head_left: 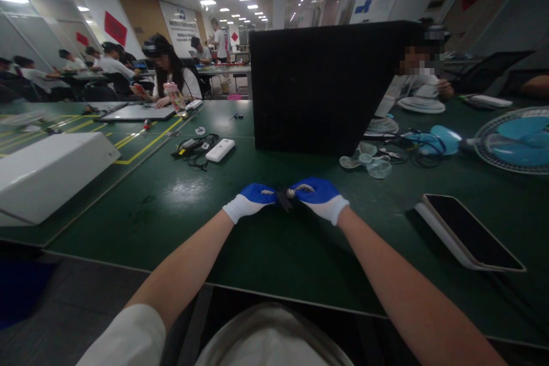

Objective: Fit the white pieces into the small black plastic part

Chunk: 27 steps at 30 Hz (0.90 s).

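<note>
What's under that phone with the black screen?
Something white sticks out beneath the left edge of the phone. The phone covers the rest, so I can't tell what it is.

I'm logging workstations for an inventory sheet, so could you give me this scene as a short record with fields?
surface: green table
left hand: blue-and-white glove, fingers pinching a small dark object
right hand: blue-and-white glove, fingers closed at the same object
object detail: too small to identify
beyond hands: large black box
left side: white device beside tangled black cables; large white box farther left
right side: clear fan blade, blue-bladed fan, dark-screened phone
</note>
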{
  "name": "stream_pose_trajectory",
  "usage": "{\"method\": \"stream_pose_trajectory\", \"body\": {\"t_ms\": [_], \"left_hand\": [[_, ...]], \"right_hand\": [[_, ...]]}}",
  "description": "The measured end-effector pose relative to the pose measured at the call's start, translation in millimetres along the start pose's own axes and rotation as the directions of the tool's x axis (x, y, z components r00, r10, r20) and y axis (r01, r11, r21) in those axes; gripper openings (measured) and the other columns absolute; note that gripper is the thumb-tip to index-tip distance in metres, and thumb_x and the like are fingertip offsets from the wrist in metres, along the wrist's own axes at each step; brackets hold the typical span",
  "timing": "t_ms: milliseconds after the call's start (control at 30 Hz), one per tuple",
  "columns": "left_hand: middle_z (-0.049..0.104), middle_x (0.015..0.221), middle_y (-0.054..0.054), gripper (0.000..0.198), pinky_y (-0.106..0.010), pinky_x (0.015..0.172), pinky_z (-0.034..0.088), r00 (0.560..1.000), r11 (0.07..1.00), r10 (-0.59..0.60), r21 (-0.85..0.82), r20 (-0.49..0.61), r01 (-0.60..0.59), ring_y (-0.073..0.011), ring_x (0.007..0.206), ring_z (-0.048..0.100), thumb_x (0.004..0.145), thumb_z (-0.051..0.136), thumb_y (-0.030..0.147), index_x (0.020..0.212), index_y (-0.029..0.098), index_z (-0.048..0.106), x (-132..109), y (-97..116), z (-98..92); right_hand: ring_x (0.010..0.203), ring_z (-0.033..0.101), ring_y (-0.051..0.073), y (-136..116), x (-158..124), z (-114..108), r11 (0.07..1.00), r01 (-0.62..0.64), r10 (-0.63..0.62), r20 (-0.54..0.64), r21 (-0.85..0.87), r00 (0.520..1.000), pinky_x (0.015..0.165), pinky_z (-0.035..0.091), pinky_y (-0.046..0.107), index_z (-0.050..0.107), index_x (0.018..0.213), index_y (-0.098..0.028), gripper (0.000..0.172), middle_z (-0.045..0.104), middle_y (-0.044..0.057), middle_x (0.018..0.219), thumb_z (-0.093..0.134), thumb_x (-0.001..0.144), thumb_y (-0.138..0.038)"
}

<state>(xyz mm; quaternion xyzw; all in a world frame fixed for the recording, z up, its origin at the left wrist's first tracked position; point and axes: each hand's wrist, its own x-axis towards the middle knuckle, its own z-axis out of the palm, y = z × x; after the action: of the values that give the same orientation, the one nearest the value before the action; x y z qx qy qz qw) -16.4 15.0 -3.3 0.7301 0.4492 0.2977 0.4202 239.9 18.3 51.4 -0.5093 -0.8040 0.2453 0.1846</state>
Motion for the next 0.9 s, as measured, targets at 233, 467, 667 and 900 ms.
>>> {"method": "stream_pose_trajectory", "body": {"t_ms": [233, 467, 667, 900], "left_hand": [[0.078, 0.1, -0.003, 0.026, -0.037, 0.095, 0.055, 0.997, 0.997, 0.073, 0.021, -0.001, -0.073, -0.0209, 0.095, 0.072, 0.088, 0.067, 0.04, 0.098, 0.02, 0.079, 0.4, -5.6, 2.4], [0.078, 0.1, -0.004, 0.029, -0.037, 0.096, 0.054, 0.999, 0.997, 0.037, 0.069, -0.002, -0.037, -0.0202, 0.094, 0.071, 0.091, 0.063, 0.042, 0.1, 0.019, 0.079, -0.2, -5.1, 2.9], [0.078, 0.103, -0.005, 0.027, -0.039, 0.097, 0.054, 0.999, 0.997, 0.05, 0.059, -0.017, -0.049, -0.0208, 0.096, 0.071, 0.091, 0.063, 0.041, 0.101, 0.02, 0.079, -0.1, -6.7, 3.5], [0.078, 0.101, -0.005, 0.028, -0.042, 0.098, 0.054, 0.999, 0.999, 0.033, 0.043, -0.041, -0.032, -0.0223, 0.096, 0.072, 0.089, 0.066, 0.042, 0.1, 0.02, 0.079, -0.2, -7.5, 5.0]], "right_hand": [[0.104, 0.069, 0.023, -3.8, 0.2, 4.1, 0.996, 0.068, -0.068, 0.004, 0.053, 0.998, 0.098, 0.051, 0.04, 0.078, 0.098, -0.026, 0.02, 0.077, 0.003, 0.107, 0.061, 0.09, -0.033], [0.096, 0.071, 0.018, 9.8, 3.5, 14.9, 0.844, -0.073, 0.054, 0.05, 0.531, 0.997, 0.089, 0.056, 0.034, 0.075, 0.098, -0.021, 0.02, 0.076, 0.002, 0.102, 0.067, 0.085, -0.034], [0.096, 0.071, 0.018, 2.7, 0.2, 10.5, 0.855, -0.082, 0.068, 0.046, 0.512, 0.997, 0.089, 0.056, 0.035, 0.075, 0.097, -0.022, 0.017, 0.076, 0.003, 0.103, 0.066, 0.087, -0.031], [0.101, 0.07, 0.022, 5.1, 3.3, 14.3, 0.942, -0.042, 0.052, -0.022, 0.332, 0.998, 0.097, 0.052, 0.039, 0.077, 0.1, -0.022, 0.021, 0.077, 0.004, 0.103, 0.065, 0.088, -0.035]]}}
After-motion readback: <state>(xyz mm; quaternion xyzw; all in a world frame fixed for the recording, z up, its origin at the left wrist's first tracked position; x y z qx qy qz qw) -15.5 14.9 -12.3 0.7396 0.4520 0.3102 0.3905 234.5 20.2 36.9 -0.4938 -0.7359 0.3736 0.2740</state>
